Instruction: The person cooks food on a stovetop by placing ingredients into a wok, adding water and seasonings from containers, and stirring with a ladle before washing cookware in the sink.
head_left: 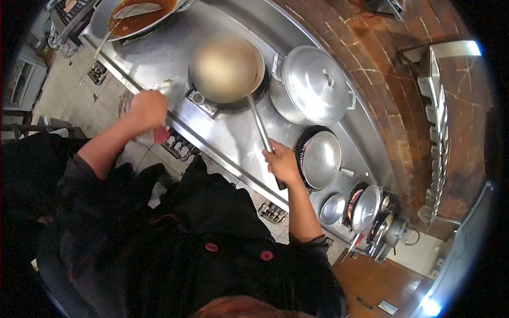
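My right hand point(281, 161) is wrapped round the dark grip of a long metal handle point(260, 122). This handle slants up to the near rim of a round pan point(261, 66) on a burner. Pale brown contents fill the pan, but a blur hides their detail. My left hand point(147, 111) is closed in the air left of the pan, over the counter's front edge. Around it shows a motion-smeared, see-through shape, with a red piece point(160, 135) below the fist; I cannot tell what it is.
A wide pan of reddish-brown sauce point(151, 21) holds a ladle point(137, 10) at upper left. Right of my pan stands a big lidded pot point(315, 79). Beyond are a pan point(322, 159) over flames and several smaller pans. A brick wall point(366, 58) runs behind the steel stove point(175, 58).
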`<control>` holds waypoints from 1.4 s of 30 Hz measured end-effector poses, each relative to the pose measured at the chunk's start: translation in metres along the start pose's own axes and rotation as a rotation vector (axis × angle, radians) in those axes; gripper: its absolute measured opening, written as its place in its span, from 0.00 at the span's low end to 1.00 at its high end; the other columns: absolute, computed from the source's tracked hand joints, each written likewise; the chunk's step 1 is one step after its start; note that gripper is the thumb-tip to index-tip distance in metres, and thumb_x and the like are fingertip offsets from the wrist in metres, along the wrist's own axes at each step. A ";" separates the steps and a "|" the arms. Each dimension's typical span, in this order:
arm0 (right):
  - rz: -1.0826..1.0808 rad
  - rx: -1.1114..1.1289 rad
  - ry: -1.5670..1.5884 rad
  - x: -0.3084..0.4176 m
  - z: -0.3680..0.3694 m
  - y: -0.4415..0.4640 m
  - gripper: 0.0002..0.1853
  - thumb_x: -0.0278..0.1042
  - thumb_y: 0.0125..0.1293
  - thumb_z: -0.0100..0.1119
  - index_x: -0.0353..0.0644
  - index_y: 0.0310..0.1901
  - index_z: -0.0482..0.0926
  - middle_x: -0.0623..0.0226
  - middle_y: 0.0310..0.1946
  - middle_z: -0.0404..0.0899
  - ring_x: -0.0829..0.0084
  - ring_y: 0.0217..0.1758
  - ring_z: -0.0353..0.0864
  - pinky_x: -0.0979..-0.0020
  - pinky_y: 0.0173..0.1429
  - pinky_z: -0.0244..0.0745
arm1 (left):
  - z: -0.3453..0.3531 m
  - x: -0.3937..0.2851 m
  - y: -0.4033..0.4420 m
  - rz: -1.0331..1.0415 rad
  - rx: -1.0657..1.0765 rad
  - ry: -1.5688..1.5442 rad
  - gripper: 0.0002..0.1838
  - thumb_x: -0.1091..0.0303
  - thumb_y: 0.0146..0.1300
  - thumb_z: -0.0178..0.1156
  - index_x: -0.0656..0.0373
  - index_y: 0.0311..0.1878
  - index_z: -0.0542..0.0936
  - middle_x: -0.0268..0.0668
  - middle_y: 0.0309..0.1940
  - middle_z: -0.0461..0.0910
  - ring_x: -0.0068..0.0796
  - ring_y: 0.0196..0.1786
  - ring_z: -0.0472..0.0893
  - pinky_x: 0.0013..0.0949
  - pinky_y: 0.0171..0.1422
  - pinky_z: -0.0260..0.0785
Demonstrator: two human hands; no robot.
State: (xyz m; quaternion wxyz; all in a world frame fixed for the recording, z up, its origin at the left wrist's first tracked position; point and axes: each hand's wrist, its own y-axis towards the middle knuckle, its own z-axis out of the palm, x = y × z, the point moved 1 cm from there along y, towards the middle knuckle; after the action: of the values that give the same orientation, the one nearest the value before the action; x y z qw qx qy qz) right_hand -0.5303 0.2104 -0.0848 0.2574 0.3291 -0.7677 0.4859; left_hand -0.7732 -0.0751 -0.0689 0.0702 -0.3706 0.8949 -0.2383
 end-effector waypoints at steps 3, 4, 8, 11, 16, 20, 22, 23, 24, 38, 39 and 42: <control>-0.314 -0.211 -0.371 0.005 0.006 0.030 0.14 0.33 0.59 0.52 0.36 0.44 0.74 0.51 0.26 0.78 0.53 0.26 0.77 0.61 0.34 0.72 | -0.015 -0.059 -0.046 0.320 0.106 0.052 0.09 0.70 0.49 0.53 0.62 0.27 0.82 0.47 0.31 0.81 0.42 0.37 0.82 0.44 0.36 0.74; -0.344 -0.276 -0.418 -0.001 0.013 0.052 0.18 0.34 0.59 0.52 0.37 0.51 0.72 0.48 0.31 0.78 0.50 0.32 0.77 0.59 0.40 0.72 | 0.012 -0.080 -0.042 0.368 0.033 0.075 0.09 0.69 0.48 0.54 0.60 0.26 0.83 0.47 0.30 0.81 0.40 0.36 0.82 0.42 0.35 0.74; -0.286 -0.251 -0.650 0.011 0.012 0.066 0.24 0.36 0.58 0.52 0.43 0.58 0.69 0.45 0.41 0.77 0.46 0.45 0.75 0.55 0.51 0.69 | 0.046 -0.183 -0.027 0.343 0.089 -0.057 0.11 0.67 0.51 0.56 0.58 0.34 0.84 0.42 0.34 0.83 0.39 0.41 0.82 0.40 0.40 0.73; -0.246 -0.233 -1.051 0.030 -0.027 0.022 0.24 0.29 0.59 0.42 0.46 0.59 0.70 0.45 0.34 0.78 0.50 0.38 0.79 0.55 0.46 0.73 | 0.063 -0.228 -0.009 0.477 0.029 -0.075 0.12 0.64 0.54 0.57 0.59 0.35 0.84 0.43 0.34 0.83 0.39 0.41 0.82 0.41 0.41 0.73; -0.250 -0.395 -1.243 0.040 -0.077 -0.065 0.24 0.35 0.56 0.54 0.49 0.57 0.72 0.52 0.29 0.77 0.52 0.32 0.77 0.57 0.41 0.73 | 0.067 -0.183 0.021 0.392 -0.007 -0.775 0.21 0.51 0.59 0.57 0.64 0.34 0.82 0.49 0.33 0.81 0.43 0.39 0.81 0.39 0.43 0.72; -0.198 -0.239 -0.946 0.038 -0.086 -0.081 0.23 0.35 0.57 0.54 0.48 0.56 0.72 0.49 0.37 0.78 0.51 0.41 0.78 0.56 0.46 0.72 | 0.153 -0.077 0.018 0.532 0.486 -2.709 0.26 0.53 0.68 0.43 0.61 0.62 0.64 0.44 0.60 0.67 0.38 0.59 0.70 0.43 0.66 0.59; -0.133 -0.190 -0.933 0.018 -0.062 -0.057 0.22 0.36 0.59 0.53 0.49 0.57 0.72 0.47 0.38 0.78 0.48 0.41 0.77 0.55 0.47 0.72 | 0.170 -0.058 -0.006 0.246 -0.056 -2.816 0.32 0.43 0.65 0.43 0.61 0.61 0.65 0.43 0.57 0.69 0.41 0.58 0.70 0.47 0.61 0.64; -0.174 -0.231 -0.847 -0.004 -0.049 -0.044 0.23 0.37 0.59 0.53 0.47 0.58 0.71 0.45 0.38 0.78 0.48 0.41 0.77 0.55 0.47 0.71 | 0.172 -0.051 -0.008 0.279 -0.096 -2.836 0.32 0.43 0.65 0.43 0.61 0.61 0.65 0.43 0.57 0.69 0.41 0.57 0.71 0.47 0.61 0.65; -0.225 -0.273 -0.763 -0.018 -0.036 -0.030 0.24 0.37 0.59 0.52 0.46 0.58 0.70 0.44 0.38 0.77 0.47 0.42 0.77 0.55 0.48 0.71 | 0.174 -0.043 -0.002 0.342 -0.056 -2.867 0.32 0.43 0.65 0.43 0.61 0.60 0.65 0.43 0.56 0.70 0.41 0.57 0.71 0.46 0.60 0.66; -0.195 -0.417 -0.436 -0.039 -0.003 -0.081 0.24 0.33 0.57 0.58 0.36 0.56 0.71 0.41 0.37 0.76 0.50 0.36 0.79 0.62 0.42 0.72 | 0.096 -0.091 0.137 -0.315 0.096 -2.409 0.19 0.59 0.57 0.59 0.56 0.50 0.73 0.37 0.38 0.79 0.39 0.39 0.78 0.45 0.47 0.73; -0.140 -0.400 -0.424 -0.042 -0.005 -0.097 0.25 0.32 0.57 0.59 0.34 0.56 0.70 0.42 0.36 0.77 0.53 0.35 0.80 0.63 0.41 0.72 | 0.101 -0.093 0.141 -0.263 0.207 -2.446 0.18 0.60 0.57 0.59 0.55 0.49 0.74 0.37 0.39 0.79 0.38 0.40 0.79 0.45 0.48 0.73; -0.066 -0.387 -0.425 -0.069 -0.008 -0.139 0.25 0.29 0.56 0.60 0.32 0.56 0.71 0.48 0.29 0.78 0.66 0.28 0.78 0.70 0.37 0.72 | 0.111 -0.108 0.122 -0.186 0.209 -2.530 0.10 0.67 0.58 0.58 0.57 0.43 0.75 0.39 0.36 0.80 0.35 0.36 0.80 0.44 0.43 0.77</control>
State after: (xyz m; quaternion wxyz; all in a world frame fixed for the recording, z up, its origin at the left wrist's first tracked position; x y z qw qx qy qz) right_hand -0.3798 0.1926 -0.0509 0.1646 0.3931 -0.8717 0.2420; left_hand -0.7398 0.0334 -0.2300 0.8834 -0.3923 0.1517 0.2069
